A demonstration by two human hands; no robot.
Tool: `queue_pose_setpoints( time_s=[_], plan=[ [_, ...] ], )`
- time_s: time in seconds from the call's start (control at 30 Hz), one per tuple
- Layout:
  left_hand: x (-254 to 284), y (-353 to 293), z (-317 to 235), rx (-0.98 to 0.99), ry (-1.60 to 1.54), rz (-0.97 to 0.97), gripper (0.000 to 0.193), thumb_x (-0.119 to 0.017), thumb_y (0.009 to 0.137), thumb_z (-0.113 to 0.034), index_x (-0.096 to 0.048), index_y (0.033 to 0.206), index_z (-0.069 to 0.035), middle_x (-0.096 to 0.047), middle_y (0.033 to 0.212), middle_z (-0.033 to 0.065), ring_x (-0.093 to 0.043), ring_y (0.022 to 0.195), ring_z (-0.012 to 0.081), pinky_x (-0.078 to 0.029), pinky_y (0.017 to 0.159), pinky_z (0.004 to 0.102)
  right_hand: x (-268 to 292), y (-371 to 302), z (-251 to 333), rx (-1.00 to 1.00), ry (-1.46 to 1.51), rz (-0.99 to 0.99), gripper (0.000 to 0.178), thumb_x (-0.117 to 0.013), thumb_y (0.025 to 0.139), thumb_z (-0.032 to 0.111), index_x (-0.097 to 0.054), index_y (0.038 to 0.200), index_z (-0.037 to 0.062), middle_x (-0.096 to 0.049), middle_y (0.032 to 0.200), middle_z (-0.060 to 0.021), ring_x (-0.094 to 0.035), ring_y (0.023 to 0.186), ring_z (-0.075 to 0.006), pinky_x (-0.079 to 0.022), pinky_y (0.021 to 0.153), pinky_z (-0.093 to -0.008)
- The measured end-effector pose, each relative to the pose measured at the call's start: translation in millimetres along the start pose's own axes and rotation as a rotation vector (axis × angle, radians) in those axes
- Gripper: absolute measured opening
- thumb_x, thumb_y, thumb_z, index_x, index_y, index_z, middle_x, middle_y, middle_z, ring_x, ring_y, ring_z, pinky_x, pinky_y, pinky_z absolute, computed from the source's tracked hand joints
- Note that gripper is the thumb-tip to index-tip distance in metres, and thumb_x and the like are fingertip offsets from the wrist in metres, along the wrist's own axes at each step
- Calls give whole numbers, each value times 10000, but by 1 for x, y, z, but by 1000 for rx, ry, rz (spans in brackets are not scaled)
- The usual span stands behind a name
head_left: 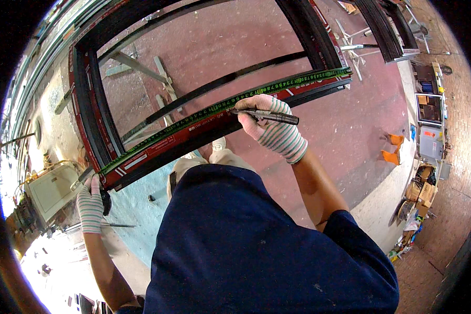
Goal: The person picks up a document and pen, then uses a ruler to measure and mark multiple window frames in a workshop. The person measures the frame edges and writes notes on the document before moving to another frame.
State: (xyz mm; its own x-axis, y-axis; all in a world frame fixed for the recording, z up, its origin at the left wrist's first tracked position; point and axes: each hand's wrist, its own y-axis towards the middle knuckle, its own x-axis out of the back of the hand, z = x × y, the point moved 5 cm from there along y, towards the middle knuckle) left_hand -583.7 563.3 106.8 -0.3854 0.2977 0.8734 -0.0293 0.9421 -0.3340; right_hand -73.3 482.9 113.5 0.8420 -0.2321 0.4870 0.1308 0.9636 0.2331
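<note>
A green tape measure blade [204, 112] lies stretched along the near rail of a dark metal frame [165, 146], whose face carries red protective film. My left hand [90, 206], in a striped knit glove, is closed at the frame's near left corner, where the blade ends. Beside that palm shows a dark lump that looks like the tape's case, partly hidden. My right hand [275, 128], gloved alike, grips a black marker pen [272, 116]. The pen's tip points left at the rail, just under the blade, around the middle of its length.
Another dark frame [379, 29] stands at the far right. Support legs [162, 76] show through the opening. An orange piece [392, 149] rests on the reddish floor [340, 136]. Boxes [426, 193] and bins line the right side; long metal profiles [52, 57] lie at left.
</note>
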Motion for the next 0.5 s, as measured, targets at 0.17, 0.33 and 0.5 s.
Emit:
queue_pose_setpoints(
  time_s=[0.17,0.33,0.5],
  plan=[
    [1,-3,-8,-20,-12,-8,454,-530,1024,-377,-669,1209,14,-730,1055,172,-657,940,225,-483,925,335,-1,0,0,33,-24,-4,163,-727,816,154,-709,954,69,-683,829,-129,-654,769,-314,-531,729,-384],
    [1,-1,-6,5,-13,-2,449,-538,1022,-371,-670,1211,16,-730,1071,168,-655,963,223,-474,947,337,-2,1,-1,36,-47,1,162,-736,816,151,-704,956,76,-680,824,-125,-652,766,-323,-529,720,-394],
    [-1,2,-4,30,-13,17,466,-527,1025,-384,-664,1225,13,-720,1108,181,-659,1014,241,-463,975,344,-3,0,-3,34,-40,-11,157,-735,814,150,-704,952,83,-678,825,-125,-651,770,-324,-527,718,-398]
  ],
)
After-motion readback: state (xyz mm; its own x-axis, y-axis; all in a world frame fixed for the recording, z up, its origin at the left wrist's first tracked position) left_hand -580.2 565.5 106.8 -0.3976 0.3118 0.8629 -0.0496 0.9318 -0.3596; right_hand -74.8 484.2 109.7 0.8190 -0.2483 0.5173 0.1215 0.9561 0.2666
